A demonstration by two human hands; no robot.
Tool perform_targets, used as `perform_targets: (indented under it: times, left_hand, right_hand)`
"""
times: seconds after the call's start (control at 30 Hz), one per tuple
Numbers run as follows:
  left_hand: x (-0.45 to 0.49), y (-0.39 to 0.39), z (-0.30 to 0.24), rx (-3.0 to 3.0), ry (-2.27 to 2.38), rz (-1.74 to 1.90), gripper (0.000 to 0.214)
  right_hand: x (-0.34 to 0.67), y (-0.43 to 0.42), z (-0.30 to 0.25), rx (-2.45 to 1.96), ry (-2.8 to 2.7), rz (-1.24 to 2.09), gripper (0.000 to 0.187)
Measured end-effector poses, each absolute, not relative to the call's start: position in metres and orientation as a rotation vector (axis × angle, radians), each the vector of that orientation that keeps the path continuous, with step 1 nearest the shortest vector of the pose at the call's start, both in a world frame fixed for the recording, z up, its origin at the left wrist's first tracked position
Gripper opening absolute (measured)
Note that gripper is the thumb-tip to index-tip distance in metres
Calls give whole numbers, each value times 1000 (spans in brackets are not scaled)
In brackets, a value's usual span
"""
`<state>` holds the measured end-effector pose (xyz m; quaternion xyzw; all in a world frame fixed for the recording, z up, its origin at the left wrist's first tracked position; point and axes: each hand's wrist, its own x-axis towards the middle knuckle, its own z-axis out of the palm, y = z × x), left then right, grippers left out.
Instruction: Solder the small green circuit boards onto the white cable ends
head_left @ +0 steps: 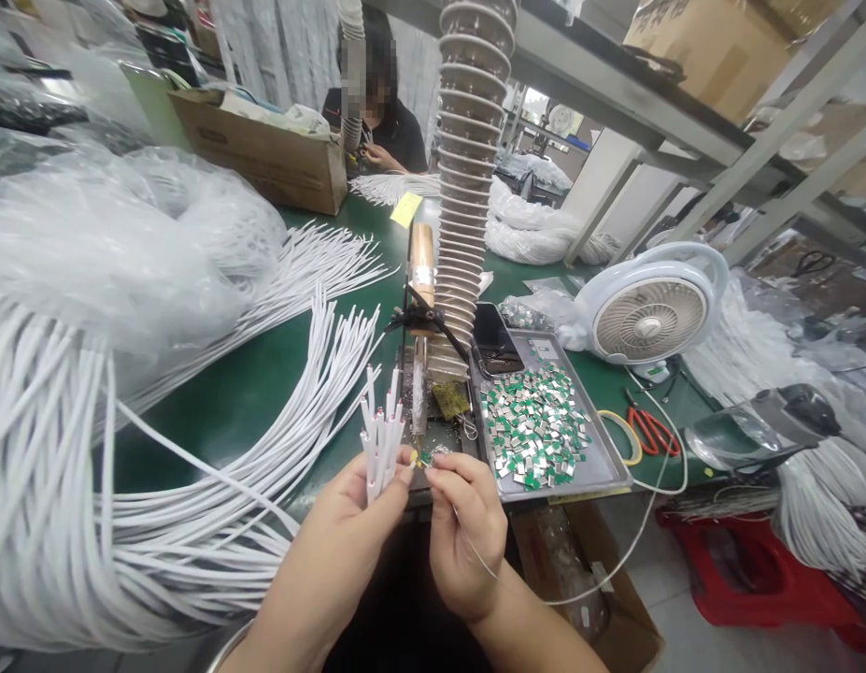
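My left hand (pixel 366 509) is closed around a bundle of white cables (pixel 382 439) whose upper ends show reddish tips. Its thumb and forefinger pinch a small piece by the iron's tip, too small to make out. Close beside it, my right hand (pixel 467 509) pinches a thin solder wire (pixel 478 553), which trails down past the wrist and loops off to the right. Just above both hands a soldering iron (pixel 422 271) with a wooden handle points downward, held by a black clamp. Its tip nearly meets my fingertips.
Right of my hands, a metal tray (pixel 601 472) bears many small green-and-silver circuit boards (pixel 537 425) and a phone (pixel 495 338). Farther right are a fan (pixel 649 313), red-handled pliers (pixel 649 428) and tape (pixel 625 435). A ribbed hose (pixel 471 187) hangs centrally. White cables (pixel 215 486) fill the left. A person (pixel 404 131) sits opposite.
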<state>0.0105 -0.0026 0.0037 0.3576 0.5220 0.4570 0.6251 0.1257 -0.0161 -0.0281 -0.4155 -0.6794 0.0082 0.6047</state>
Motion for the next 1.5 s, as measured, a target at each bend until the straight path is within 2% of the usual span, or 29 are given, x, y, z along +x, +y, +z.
perform_targets:
  times: [0.83, 1.17, 1.5]
  left_hand:
    - [8, -3, 2, 856, 1205, 1064, 24]
    - [5, -8, -3, 899, 1175, 1001, 14]
    - [-7, -15, -12, 1088, 1198, 927, 16]
  right_hand:
    - [126, -18, -28, -974, -1581, 28, 31]
    - [132, -24, -29, -972, -1590, 156, 33]
    - [133, -28, -20, -1111, -1571, 327, 15]
